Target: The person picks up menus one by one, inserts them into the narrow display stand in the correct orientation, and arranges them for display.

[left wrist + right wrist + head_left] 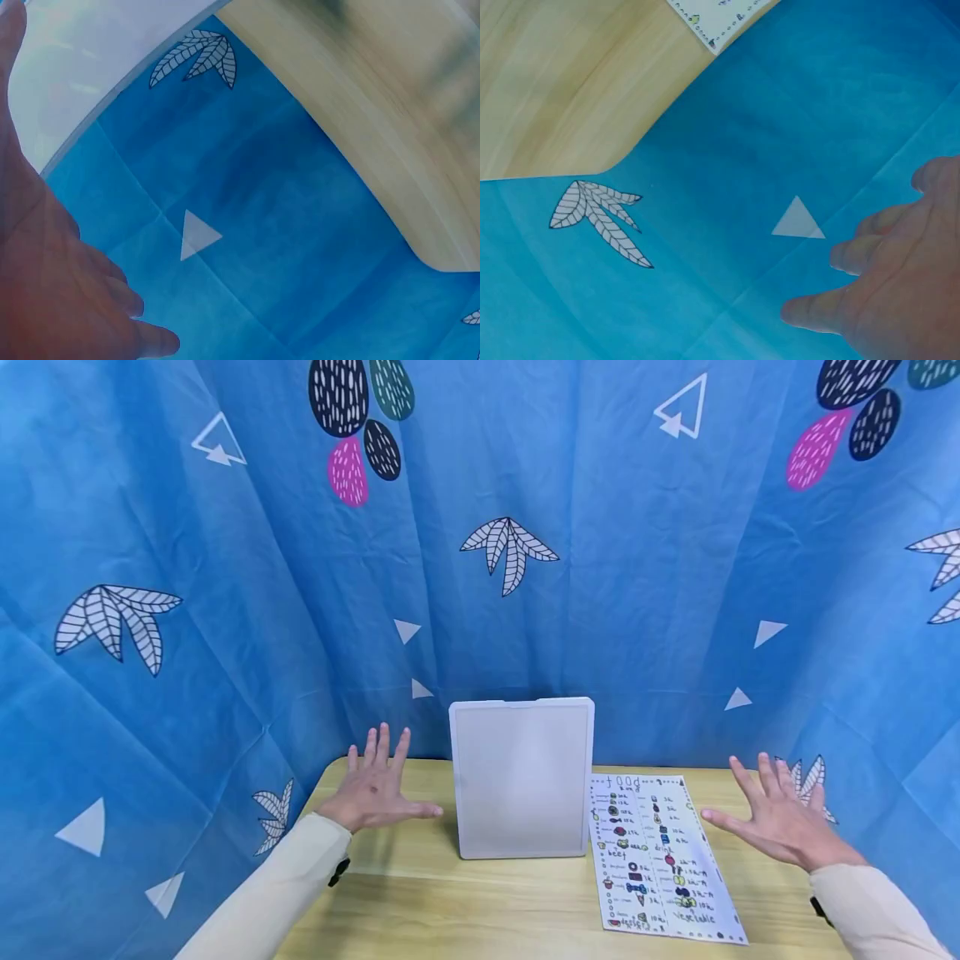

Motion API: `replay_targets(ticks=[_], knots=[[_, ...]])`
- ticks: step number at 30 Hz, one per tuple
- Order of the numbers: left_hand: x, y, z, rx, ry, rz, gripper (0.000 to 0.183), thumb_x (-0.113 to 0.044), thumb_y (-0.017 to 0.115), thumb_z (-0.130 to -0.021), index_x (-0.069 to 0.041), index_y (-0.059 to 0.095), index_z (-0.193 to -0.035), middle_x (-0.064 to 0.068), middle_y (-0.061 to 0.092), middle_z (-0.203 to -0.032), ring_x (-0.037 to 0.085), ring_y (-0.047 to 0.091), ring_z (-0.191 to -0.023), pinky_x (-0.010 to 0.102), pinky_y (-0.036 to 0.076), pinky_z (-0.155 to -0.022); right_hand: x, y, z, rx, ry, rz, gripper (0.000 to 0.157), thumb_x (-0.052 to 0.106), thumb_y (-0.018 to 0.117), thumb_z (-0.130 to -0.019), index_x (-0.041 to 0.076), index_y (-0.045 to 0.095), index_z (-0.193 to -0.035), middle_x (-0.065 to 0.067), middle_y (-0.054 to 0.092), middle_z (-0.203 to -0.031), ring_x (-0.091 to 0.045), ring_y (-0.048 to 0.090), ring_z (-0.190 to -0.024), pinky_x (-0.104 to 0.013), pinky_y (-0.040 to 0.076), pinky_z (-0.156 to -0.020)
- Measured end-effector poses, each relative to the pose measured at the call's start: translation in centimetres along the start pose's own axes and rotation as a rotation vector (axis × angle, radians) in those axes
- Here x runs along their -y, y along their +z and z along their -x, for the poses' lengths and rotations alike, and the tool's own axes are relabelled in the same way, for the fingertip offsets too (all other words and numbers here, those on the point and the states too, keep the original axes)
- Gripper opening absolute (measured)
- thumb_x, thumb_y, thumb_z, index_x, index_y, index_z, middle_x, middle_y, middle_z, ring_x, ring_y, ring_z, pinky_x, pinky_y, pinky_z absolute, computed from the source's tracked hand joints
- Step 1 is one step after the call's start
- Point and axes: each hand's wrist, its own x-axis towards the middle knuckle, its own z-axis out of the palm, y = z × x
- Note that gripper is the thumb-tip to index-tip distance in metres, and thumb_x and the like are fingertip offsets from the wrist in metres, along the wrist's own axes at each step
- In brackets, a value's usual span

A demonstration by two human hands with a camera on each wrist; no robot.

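A white rectangular board with a raised rim [521, 781] stands upright near the back of the wooden table. Left of it my left hand [377, 787] is held up with fingers spread, the thumb pointing toward the board's edge. To the right lies a paper sheet [652, 860] covered in small coloured drawings and handwriting, headed "food". Beyond its right side my right hand [783, 818] is raised, fingers spread and holding nothing. In the left wrist view the left hand [60, 270] appears beside part of the board [97, 60]. The right wrist view shows the right hand [900, 277] against blue cloth.
The light wooden table [450, 910] has rounded back corners. A blue curtain [510, 643] printed with leaves, triangles and drops hangs close behind it and along both sides. A sheet corner [716, 30] reaches near the table's back edge.
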Motion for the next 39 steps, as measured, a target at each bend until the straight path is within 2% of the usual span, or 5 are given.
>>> replay_targets(ticks=[7,13,25,33,39], knots=[[-0.5,0.8,-0.1,0.019,0.045,0.041,0.132,-0.082,0.065,-0.071,0.000,0.009,-0.159,0.032,0.000,-0.160,0.048,0.001,-0.148,0.069,0.008,-0.115,-0.5,0.9,0.0,-0.004,-0.011,-0.020,0.098,0.062,0.050,-0.096,0.000,0.006,-0.158,-0.043,-0.007,-0.153,-0.060,-0.009,-0.140,-0.082,-0.015,-0.095],[-0.9,1.1,-0.2,0.064,0.066,0.105,0.131,-0.078,0.068,-0.073,-0.001,0.005,-0.159,0.027,0.000,-0.162,0.044,0.003,-0.150,0.061,0.011,-0.119,-0.9,1.4,-0.1,-0.004,-0.011,-0.040,0.098,0.060,0.051,-0.097,-0.002,0.007,-0.157,-0.043,-0.007,-0.152,-0.060,-0.009,-0.139,-0.084,-0.009,-0.096],[-1.4,1.8,0.0,0.086,0.091,0.210,0.133,-0.080,0.068,-0.071,-0.006,0.003,-0.160,0.017,0.005,-0.165,0.034,0.016,-0.150,0.053,0.027,-0.117,-1.4,2.4,0.1,-0.018,-0.014,-0.056,0.099,0.060,0.052,-0.096,-0.004,0.006,-0.156,-0.043,-0.007,-0.152,-0.061,-0.008,-0.140,-0.081,-0.012,-0.098],[-1.8,1.9,0.0,0.105,0.079,0.355,0.132,-0.075,0.075,-0.069,-0.014,0.002,-0.161,0.007,0.009,-0.167,0.030,0.024,-0.149,0.056,0.029,-0.115,-1.8,2.9,0.1,-0.032,-0.018,-0.064,0.101,0.058,0.054,-0.096,-0.006,0.005,-0.156,-0.044,-0.005,-0.152,-0.062,-0.007,-0.139,-0.079,-0.013,-0.101],[-2.2,2.5,-0.1,0.121,0.093,0.474,0.126,-0.067,0.080,-0.071,-0.018,0.008,-0.162,0.006,0.018,-0.165,0.026,0.039,-0.142,0.056,0.037,-0.110,-2.1,3.2,0.1,-0.042,-0.018,-0.067,0.100,0.057,0.055,-0.096,-0.006,0.005,-0.156,-0.043,-0.005,-0.152,-0.061,-0.006,-0.139,-0.079,-0.013,-0.101]])
